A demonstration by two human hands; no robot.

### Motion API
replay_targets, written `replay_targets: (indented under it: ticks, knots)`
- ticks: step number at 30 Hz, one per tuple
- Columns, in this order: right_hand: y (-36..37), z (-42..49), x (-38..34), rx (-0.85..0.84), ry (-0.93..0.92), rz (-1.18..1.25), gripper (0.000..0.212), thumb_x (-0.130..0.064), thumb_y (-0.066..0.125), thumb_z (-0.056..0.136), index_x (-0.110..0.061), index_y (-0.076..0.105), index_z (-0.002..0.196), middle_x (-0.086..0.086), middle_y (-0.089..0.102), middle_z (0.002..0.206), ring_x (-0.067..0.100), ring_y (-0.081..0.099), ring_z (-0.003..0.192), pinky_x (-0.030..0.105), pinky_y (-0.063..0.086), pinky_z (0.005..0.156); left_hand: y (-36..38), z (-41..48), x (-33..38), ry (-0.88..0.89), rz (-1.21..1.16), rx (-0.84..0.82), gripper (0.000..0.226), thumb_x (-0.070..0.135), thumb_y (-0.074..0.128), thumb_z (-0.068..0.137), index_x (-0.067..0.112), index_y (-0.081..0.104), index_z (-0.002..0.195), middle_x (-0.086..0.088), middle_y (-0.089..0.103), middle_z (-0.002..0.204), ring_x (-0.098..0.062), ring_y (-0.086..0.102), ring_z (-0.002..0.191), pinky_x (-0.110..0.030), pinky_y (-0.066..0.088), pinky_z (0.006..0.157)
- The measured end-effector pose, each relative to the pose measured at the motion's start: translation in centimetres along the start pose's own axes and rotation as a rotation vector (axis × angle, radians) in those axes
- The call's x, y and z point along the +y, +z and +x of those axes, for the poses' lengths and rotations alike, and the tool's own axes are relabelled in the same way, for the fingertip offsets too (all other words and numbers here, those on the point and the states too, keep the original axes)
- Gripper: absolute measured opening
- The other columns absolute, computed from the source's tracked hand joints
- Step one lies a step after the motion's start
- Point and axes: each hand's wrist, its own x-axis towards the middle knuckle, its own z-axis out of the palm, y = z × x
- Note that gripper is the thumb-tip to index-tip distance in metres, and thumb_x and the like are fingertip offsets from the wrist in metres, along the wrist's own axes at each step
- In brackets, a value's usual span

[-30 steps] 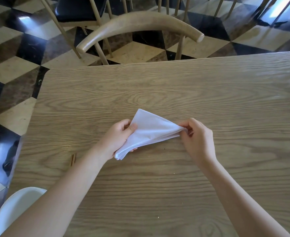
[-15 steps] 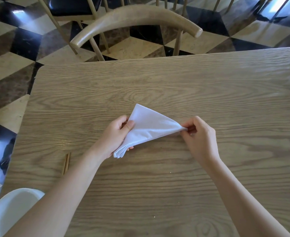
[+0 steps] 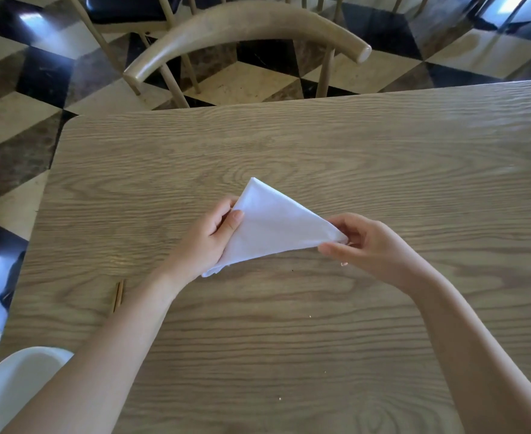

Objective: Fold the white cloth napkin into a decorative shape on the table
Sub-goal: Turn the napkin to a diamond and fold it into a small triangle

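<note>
One white napkin (image 3: 273,227), folded into a triangle, is held over the middle of one wooden table (image 3: 320,339) by two bare hands. Its left edge is gripped by the left hand (image 3: 204,242), thumb on top. Its right corner is pinched by the fingers (image 3: 331,248) of the right hand (image 3: 373,245). What appear to be two thin brown sticks (image 3: 119,295) are seen beside the left forearm. One curved-backed chair (image 3: 245,29) is seen beyond the far edge.
</note>
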Motion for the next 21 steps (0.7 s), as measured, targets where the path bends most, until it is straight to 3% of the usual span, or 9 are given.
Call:
replay_targets:
  ticks: [3,6,10,15,17,19,21]
  knots:
    - [-0.2,0.0,-0.2,0.014,-0.016,-0.006,0.014,-0.021,0.07,0.079,-0.026,0.068,0.092,-0.004,0.07,0.077,0.011,0.057,0.066,0.022,0.045,0.062,-0.2,0.1,0.0,0.056,0.031,-0.006,0.017,0.035,0.037,0.093,0.039,0.052,0.098,-0.014,0.058,0.087,-0.013,0.05,0.072,-0.019,0.037,0.066]
    - [0.2,0.0,-0.3,0.036,0.014,0.091,0.003,-0.013,0.07,0.079,-0.014,0.068,0.081,-0.004,0.059,0.06,0.011,0.049,0.055,0.02,0.043,0.057,-0.2,-0.1,-0.1,0.086,0.093,0.028,0.017,0.036,0.036,0.092,0.042,0.05,0.097,-0.022,0.058,0.091,-0.027,0.05,0.075,-0.022,0.038,0.063]
    - [0.6,-0.1,-0.2,0.102,0.084,0.26,0.01,-0.011,0.073,0.075,-0.003,0.069,0.078,0.005,0.057,0.058,0.014,0.048,0.051,0.02,0.043,0.053,0.1,-0.1,0.1,0.108,0.157,0.11,0.019,0.036,0.035,0.093,0.049,0.049,0.091,-0.005,0.05,0.068,-0.009,0.045,0.05,-0.025,0.042,0.038]
    - [0.7,0.0,-0.5,0.198,0.095,0.499,0.006,-0.004,0.071,0.074,-0.009,0.069,0.075,0.003,0.059,0.061,0.012,0.052,0.053,0.019,0.047,0.053,0.4,0.0,0.5,0.121,0.125,0.163,0.025,0.025,0.038,0.098,0.046,0.048,0.088,0.005,0.046,0.066,-0.004,0.049,0.046,-0.022,0.04,0.031]
    - [1.0,0.0,-0.7,0.233,0.07,0.645,0.011,-0.004,0.071,0.07,-0.006,0.068,0.08,0.005,0.059,0.064,0.009,0.051,0.052,0.018,0.047,0.051,0.6,0.0,0.3,0.113,0.066,0.187,0.021,0.032,0.038,0.096,0.048,0.049,0.087,0.01,0.049,0.068,-0.008,0.053,0.052,-0.024,0.043,0.035]
    - [1.2,0.1,-0.9,0.261,0.042,0.781,0.018,-0.008,0.071,0.065,-0.005,0.066,0.082,0.006,0.06,0.067,0.008,0.051,0.051,0.017,0.046,0.05,0.9,-0.1,-0.3,0.093,0.03,0.17,0.017,0.037,0.037,0.093,0.047,0.05,0.09,0.016,0.053,0.073,-0.019,0.056,0.064,-0.035,0.049,0.051]
    - [1.5,-0.1,-0.9,0.261,0.023,0.886,0.017,-0.009,0.068,0.066,-0.005,0.064,0.082,0.004,0.061,0.066,0.007,0.051,0.05,0.016,0.045,0.049,1.0,-0.4,-0.8,0.055,-0.027,0.108,0.013,0.039,0.04,0.091,0.042,0.052,0.094,0.017,0.055,0.078,-0.012,0.054,0.072,-0.033,0.042,0.068]
